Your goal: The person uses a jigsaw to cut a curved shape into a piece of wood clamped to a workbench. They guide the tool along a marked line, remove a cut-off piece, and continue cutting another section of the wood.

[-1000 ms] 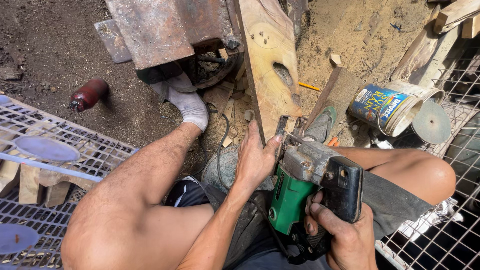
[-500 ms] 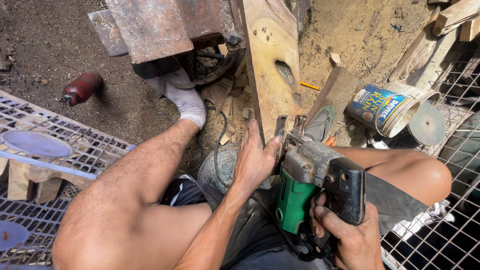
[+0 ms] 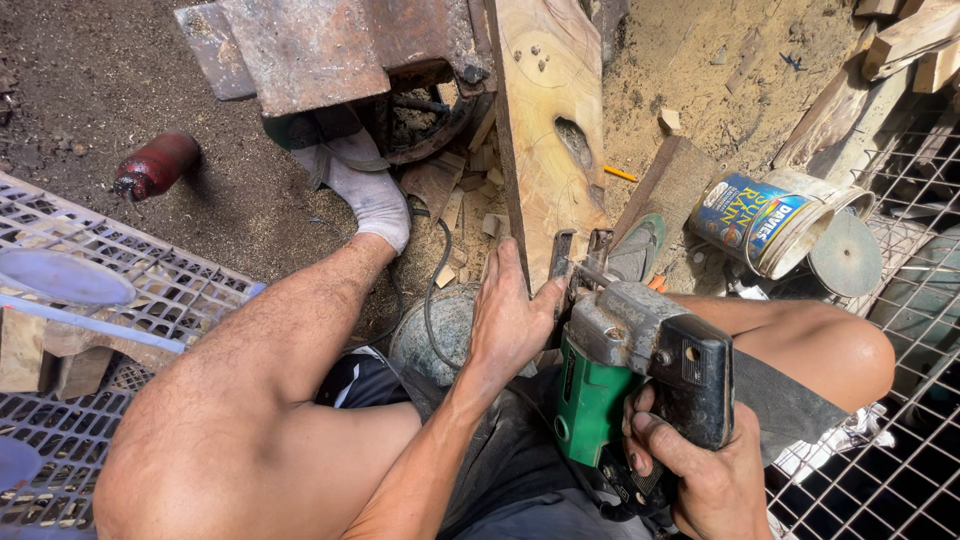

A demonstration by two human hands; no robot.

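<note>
A green and black jigsaw (image 3: 630,370) sits at the near end of a pale wooden board (image 3: 550,130) that runs away from me, clamped under a rusty metal block (image 3: 320,50). My right hand (image 3: 700,470) grips the saw's black handle. My left hand (image 3: 510,320) presses flat on the board's near end, right beside the saw's front shoe. My left leg stretches forward, its white-socked foot (image 3: 370,190) tucked under the metal block. My right knee (image 3: 840,350) is bent at the right.
A tipped paint bucket (image 3: 770,220) and its round lid (image 3: 845,255) lie at the right beside wire mesh (image 3: 900,450). A plastic crate grid (image 3: 90,300) lies at the left. A dark red canister (image 3: 155,165) rests on the dirt. Wood scraps litter the ground.
The view has shifted slightly. My left hand has settled lower on the board's end, next to the saw. My right hand keeps its grip on the handle.
</note>
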